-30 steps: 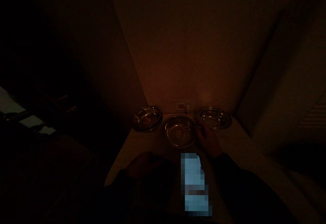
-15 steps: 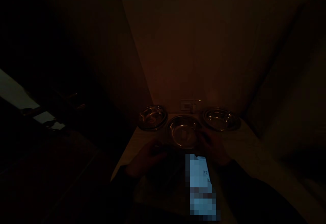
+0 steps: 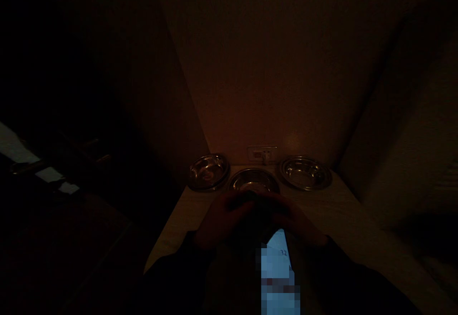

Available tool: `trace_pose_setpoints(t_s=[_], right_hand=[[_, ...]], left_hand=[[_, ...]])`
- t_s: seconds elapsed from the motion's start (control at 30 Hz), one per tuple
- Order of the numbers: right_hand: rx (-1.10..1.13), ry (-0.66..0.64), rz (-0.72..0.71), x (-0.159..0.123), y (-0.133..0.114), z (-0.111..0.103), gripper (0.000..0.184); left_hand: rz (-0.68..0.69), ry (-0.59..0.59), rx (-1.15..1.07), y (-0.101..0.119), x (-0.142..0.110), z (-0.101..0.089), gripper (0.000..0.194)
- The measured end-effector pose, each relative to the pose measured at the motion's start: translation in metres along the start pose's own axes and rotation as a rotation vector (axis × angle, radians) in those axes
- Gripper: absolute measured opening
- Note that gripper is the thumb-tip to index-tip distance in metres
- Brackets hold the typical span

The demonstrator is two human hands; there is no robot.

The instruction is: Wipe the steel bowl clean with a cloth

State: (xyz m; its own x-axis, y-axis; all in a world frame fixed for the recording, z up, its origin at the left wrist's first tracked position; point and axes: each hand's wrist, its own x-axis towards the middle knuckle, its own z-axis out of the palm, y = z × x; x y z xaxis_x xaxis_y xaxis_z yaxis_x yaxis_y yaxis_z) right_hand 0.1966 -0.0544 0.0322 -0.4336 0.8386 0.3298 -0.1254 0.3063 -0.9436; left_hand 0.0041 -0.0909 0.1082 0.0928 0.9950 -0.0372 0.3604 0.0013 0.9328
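The scene is very dark. A dark, soft-looking bundle (image 3: 250, 224) lies between my two hands, its kind hidden in shadow. My left hand (image 3: 223, 217) grips its left side, thumb pointing inward. My right hand (image 3: 295, 219) is on its right side, fingers bent toward the middle and partly lost in the dark. Just beyond the hands stands a shiny metal bowl (image 3: 254, 175), whose near part they cover. A lit phone (image 3: 281, 243) lies below and between my forearms, mostly blurred out, with the digits 32 showing.
Shiny metal bowls stand at the back left (image 3: 209, 172) and back right (image 3: 304, 173) of the pale wooden table (image 3: 343, 219). Behind the middle bowl, a wall socket (image 3: 263, 154) has a plug in it. Walls close in the back and right.
My right hand has moved from the middle bowl's right rim in to the dark bundle. Both hands are closer together, and the bundle has risen over the near part of the bowl.
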Motion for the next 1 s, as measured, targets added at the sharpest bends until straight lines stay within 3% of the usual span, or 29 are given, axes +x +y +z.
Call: trace_pose_setpoints(t_s=[0.23,0.47,0.63,0.8,0.93,1.0], right_hand=[[-0.066,0.118,0.081,0.002,0.001,-0.002,0.035],[-0.058,0.138,0.089,0.001,0.001,-0.005,0.04],[0.053,0.301,0.127,0.004,0.005,-0.001,0.042],[0.099,0.485,0.121,0.007,0.01,-0.007,0.035],[0.129,0.629,0.09,0.009,0.011,-0.014,0.031],[0.121,0.68,0.075,0.01,0.012,-0.017,0.029]], left_hand=[[0.027,0.04,0.032,0.005,0.01,0.011,0.038],[0.14,0.088,0.028,0.004,0.019,0.019,0.029],[0.165,0.158,-0.067,0.006,0.025,0.025,0.027],[0.171,0.318,-0.064,-0.004,0.04,0.009,0.033],[0.072,0.482,0.005,-0.029,0.053,-0.011,0.037],[0.036,0.503,0.04,-0.043,0.058,-0.016,0.037]])
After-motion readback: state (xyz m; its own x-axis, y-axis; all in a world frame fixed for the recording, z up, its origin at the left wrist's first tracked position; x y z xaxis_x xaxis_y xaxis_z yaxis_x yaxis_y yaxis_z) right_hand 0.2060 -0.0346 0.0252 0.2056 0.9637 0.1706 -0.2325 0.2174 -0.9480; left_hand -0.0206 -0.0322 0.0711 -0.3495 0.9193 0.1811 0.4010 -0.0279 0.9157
